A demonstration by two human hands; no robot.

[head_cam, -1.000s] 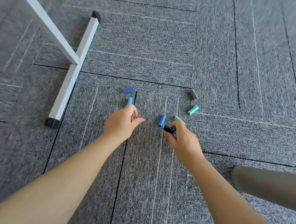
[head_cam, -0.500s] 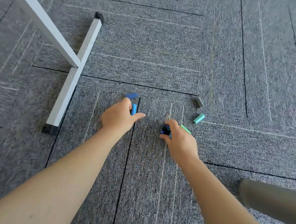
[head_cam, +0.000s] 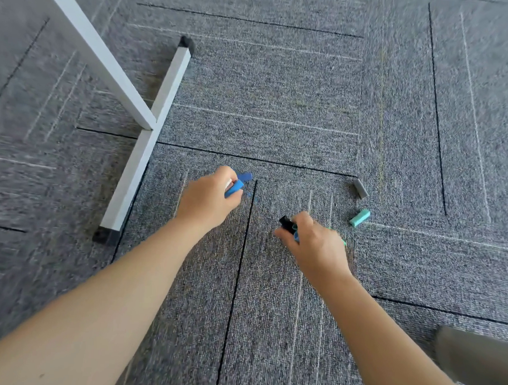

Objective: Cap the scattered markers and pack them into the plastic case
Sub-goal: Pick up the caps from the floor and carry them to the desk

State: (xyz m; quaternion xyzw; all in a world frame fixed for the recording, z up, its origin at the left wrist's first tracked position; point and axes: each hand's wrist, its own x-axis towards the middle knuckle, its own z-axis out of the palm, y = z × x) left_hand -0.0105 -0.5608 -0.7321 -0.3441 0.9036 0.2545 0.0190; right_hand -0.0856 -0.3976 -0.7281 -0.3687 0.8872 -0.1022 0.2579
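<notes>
Grey carpet tiles (head_cam: 281, 90) under white table legs (head_cam: 149, 145); left hand (head_cam: 208, 201) grips blue cap (head_cam: 234, 188), right hand (head_cam: 315, 242) several caps (head_cam: 286, 223).

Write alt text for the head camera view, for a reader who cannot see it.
Two bare hands gather marker caps off grey carpet: the left hand grips a blue cap, the right hand holds a black cap with others. A grey cap and a teal cap lie loose; a white table leg stands left.
</notes>
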